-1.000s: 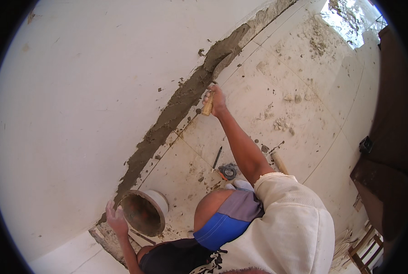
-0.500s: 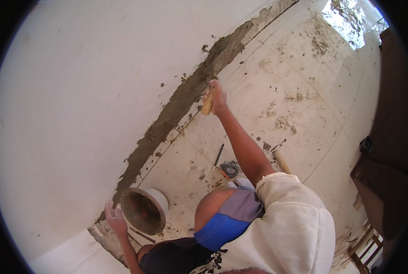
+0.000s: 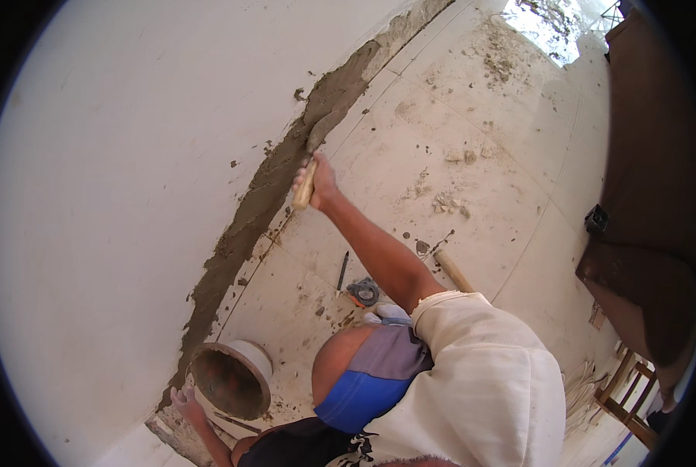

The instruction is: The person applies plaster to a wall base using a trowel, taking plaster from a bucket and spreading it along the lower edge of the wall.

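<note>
My right hand (image 3: 324, 180) is closed around the wooden handle (image 3: 304, 189) of a trowel. Its mortar-smeared blade (image 3: 327, 127) lies against a strip of wet grey mortar (image 3: 266, 180) along the foot of the white wall. My left hand (image 3: 186, 405) holds nothing; its fingers are apart, close to the wall's base and beside a bucket (image 3: 259, 359). The bucket is tipped toward me, its inside coated with mortar. Whether the left fingertips touch the wall, I cannot tell.
On the tiled floor lie a tape measure (image 3: 364, 292), a black pen-like stick (image 3: 342, 271) and a wooden handle-like piece (image 3: 452, 270) by my right arm. Mortar crumbs (image 3: 450, 204) are scattered beyond. A dark brown object (image 3: 651, 194) stands at the right, near a wooden frame (image 3: 629, 397).
The whole view has shifted. My right hand has drawn the trowel a little nearer along the mortar strip. My left hand stays by the bucket, slightly lower.
</note>
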A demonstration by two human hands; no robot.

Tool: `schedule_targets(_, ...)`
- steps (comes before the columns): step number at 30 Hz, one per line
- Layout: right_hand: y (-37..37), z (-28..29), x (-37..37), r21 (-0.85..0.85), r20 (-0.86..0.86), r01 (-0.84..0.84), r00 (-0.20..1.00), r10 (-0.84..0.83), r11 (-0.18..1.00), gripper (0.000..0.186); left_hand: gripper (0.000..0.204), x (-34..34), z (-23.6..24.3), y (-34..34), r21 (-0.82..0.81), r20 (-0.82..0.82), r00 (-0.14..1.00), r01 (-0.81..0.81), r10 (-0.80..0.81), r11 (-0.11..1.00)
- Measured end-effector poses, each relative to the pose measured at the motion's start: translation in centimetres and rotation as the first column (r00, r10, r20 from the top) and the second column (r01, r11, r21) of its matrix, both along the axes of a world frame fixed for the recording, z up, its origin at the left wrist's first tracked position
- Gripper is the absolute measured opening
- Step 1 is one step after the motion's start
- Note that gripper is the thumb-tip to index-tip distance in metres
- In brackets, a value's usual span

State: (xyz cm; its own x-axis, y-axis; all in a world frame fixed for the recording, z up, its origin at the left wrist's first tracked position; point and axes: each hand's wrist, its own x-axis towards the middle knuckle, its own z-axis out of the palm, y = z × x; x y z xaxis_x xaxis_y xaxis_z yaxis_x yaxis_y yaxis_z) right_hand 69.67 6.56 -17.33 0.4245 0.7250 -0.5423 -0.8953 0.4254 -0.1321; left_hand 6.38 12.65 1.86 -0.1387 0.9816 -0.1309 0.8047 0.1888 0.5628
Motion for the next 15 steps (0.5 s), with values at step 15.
schedule_targets(15,-11.5,9.7,-19.5,-0.481,0.691,-0.751,-0.008,0.723,0.452,0.029,0.050,-5.4,-8.3,-10.5,-0.397,0.761,0.524,-0.090,0.383,0.913)
